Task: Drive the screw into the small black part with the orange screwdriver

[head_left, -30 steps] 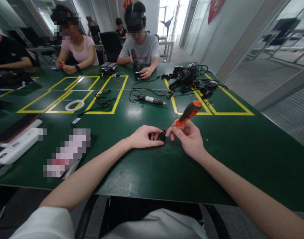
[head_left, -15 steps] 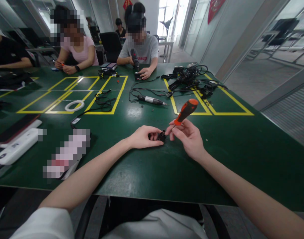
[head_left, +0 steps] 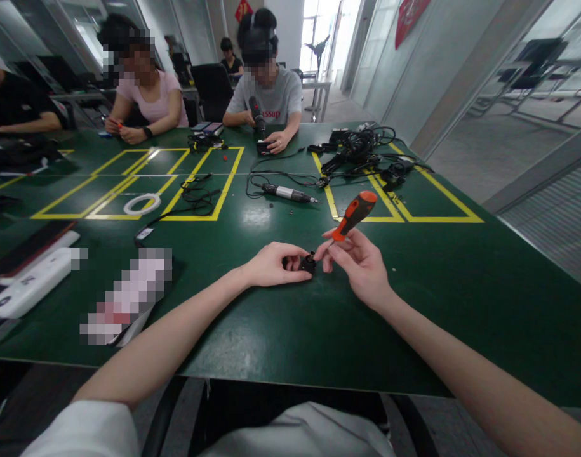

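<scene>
On the green table, my left hand (head_left: 277, 264) is closed around a small black part (head_left: 308, 263), gripped between thumb and fingers. The part has a short round piece standing up on its top; what exactly it is, I cannot tell. My right hand (head_left: 354, 261) holds a screwdriver (head_left: 355, 214) with an orange and dark handle, tilted so that the handle points up and to the right. Its shaft passes between the thumb and fingers, and the tip is hidden by them. The right fingertips are close to the black part's right side.
Beyond my hands lies a corded pen-shaped tool (head_left: 289, 193). A heap of black cables (head_left: 357, 152) is at the back right. A white ring (head_left: 142, 204), a white power strip (head_left: 30, 282) and a blurred pink object (head_left: 131, 292) lie left. A co-worker (head_left: 266, 95) sits opposite.
Both hands keep their hold on the black part and the screwdriver. The screwdriver's handle has tipped very slightly; the view has shifted a little.
</scene>
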### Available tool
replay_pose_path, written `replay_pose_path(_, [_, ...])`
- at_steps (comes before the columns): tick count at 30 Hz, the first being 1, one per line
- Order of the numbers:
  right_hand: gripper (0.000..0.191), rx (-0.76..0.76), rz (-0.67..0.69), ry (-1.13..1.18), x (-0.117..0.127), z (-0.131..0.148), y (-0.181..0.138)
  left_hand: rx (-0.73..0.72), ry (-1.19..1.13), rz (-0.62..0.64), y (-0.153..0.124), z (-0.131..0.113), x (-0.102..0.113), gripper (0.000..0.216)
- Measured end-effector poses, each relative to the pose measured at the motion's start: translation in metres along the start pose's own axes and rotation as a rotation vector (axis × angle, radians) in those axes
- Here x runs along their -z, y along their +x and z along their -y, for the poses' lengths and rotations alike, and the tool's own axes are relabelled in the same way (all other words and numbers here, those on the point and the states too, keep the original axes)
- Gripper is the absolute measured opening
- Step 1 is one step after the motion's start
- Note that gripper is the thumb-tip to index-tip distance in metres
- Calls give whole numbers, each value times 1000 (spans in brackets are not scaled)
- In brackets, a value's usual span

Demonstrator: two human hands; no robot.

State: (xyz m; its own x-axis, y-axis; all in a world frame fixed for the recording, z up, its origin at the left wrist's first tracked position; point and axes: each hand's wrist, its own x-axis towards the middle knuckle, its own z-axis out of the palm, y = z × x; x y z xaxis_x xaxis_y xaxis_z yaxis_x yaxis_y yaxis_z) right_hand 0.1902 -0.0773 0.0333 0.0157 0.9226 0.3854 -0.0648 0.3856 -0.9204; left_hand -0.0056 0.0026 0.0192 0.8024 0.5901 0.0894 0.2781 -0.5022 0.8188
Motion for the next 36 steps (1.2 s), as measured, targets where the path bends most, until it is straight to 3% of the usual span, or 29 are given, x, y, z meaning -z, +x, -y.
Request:
replay_pose_path(8, [40,-20,-26,-102,2,4,0,9,4,-10,-2,3,-2,32])
replay_pose_path(14, [39,-21,-6,-48,-1,4,-3,-25,60,-1,-2,3,-1,32])
replay_pose_path(24, [33,24,-49,-145,-1,4,-7,-120,365,-57,-8,1,-6,26])
replay_pose_path(29, [33,-10,-6,-49,-3,2,-8,-178,492,-48,-10,0,-6,27])
replay_pose_path(36, [32,-53,-74,-7,-3,2,-9,-211,562,-40,-11,0,-6,28])
